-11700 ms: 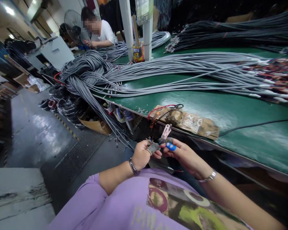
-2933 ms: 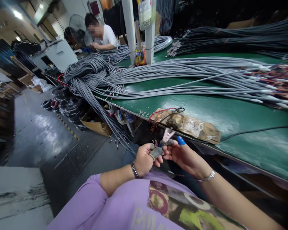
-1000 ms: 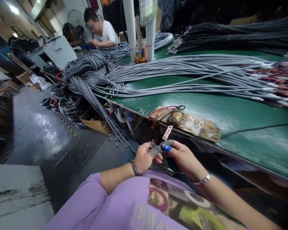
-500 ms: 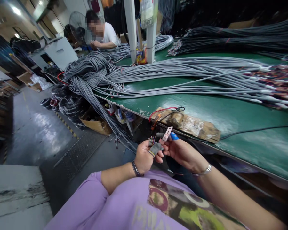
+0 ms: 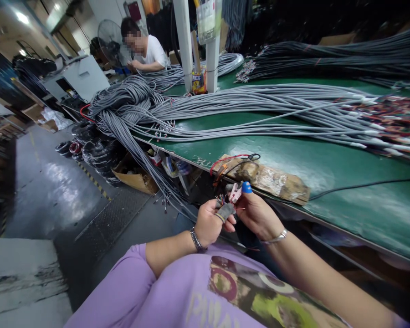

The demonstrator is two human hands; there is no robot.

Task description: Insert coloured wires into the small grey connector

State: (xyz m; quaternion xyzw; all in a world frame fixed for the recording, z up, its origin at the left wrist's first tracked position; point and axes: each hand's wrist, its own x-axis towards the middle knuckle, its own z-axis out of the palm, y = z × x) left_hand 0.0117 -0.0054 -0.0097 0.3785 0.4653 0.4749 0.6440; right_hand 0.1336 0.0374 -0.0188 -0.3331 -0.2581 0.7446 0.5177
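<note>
A worker's left hand [image 5: 207,224], a grey finger cover [image 5: 226,210] over one digit, closes on a spray of coloured wires [image 5: 220,199] at the near side of a green bench [image 5: 314,159]. The right hand [image 5: 258,216], blue covering [image 5: 246,187] on its thumb, grips a pink hand tool [image 5: 235,193], probably a small wire stripper, though its working end is too obscured to confirm.

Careful handling here would call for a firm pinch close behind the wire tips, one strand parted from the rest, the tool squared to it and squeezed lightly; too hard a bite could nick the fine core, and a tug from a loose hold could drag the whole bunch.

The wires, held between the hands, look thin and flexible, their short ends fanned in mixed colours, red and green among them. Beyond, a weathered wooden block [image 5: 280,183] rests along the bench edge; farther back, grey cables [image 5: 259,98] stretch right to white-banded ends. At far left, a person in a white top [image 5: 155,51] bends over the work.
</note>
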